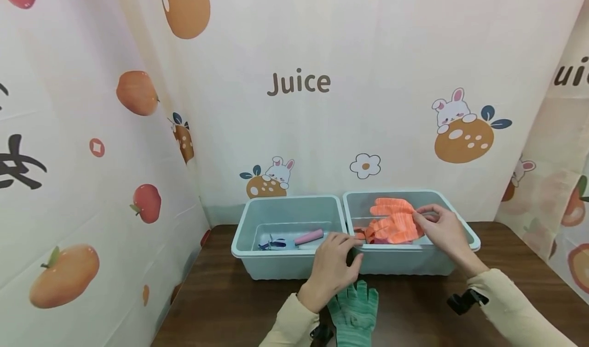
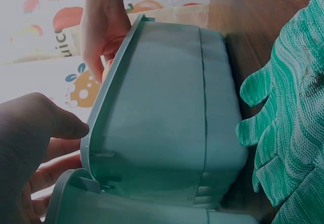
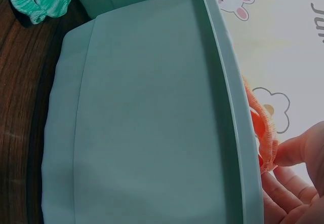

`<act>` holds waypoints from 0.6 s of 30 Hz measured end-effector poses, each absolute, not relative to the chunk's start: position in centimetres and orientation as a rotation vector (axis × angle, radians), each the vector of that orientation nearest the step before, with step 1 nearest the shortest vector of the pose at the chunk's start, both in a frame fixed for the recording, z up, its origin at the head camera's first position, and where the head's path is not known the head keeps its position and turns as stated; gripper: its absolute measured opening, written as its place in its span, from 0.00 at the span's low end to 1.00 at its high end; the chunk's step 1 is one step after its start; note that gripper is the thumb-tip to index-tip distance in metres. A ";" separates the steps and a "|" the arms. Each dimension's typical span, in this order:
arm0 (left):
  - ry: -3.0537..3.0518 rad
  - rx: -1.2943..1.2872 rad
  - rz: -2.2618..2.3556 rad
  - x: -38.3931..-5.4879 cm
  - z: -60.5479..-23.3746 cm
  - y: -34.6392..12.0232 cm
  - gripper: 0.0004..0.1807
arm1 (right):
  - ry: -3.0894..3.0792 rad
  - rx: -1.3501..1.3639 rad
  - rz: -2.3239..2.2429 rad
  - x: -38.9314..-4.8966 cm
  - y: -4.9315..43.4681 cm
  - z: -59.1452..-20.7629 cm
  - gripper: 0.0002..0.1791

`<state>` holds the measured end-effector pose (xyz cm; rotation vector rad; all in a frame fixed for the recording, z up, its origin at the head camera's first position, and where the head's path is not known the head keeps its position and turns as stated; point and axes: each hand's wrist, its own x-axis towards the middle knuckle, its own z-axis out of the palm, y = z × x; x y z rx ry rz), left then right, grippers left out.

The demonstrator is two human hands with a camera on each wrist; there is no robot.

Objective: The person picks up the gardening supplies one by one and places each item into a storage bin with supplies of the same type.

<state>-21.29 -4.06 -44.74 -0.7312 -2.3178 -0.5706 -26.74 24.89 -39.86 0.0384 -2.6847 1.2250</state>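
My right hand (image 1: 443, 230) pinches the cuff edge of an orange knit glove (image 1: 391, 222) between thumb and fingers, over the right-hand pale green bin (image 1: 405, 261). The glove's fingers point left, and its lower part lies on other orange and pink items in that bin. In the right wrist view, the orange cuff (image 3: 269, 138) shows just past the bin's rim. My left hand (image 1: 332, 265) is at the front rims where the two bins meet, fingers loosely bent and holding nothing. Below it, a green knit glove (image 1: 354, 314) lies on the table, fingers toward the bins.
The left-hand bin (image 1: 282, 266) stands beside the other and contains a pink-handled item (image 1: 309, 236) and small blue pieces (image 1: 278, 244). Both bins are on a dark wooden table (image 1: 207, 296), backed by a printed curtain (image 1: 299, 127). Another curtain hangs at the left.
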 end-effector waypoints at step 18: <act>-2.361 -0.726 -0.571 -21.3 -44.5 -4.1 0.12 | -2.624 0.172 0.982 -26.6 24.4 -41.0 0.23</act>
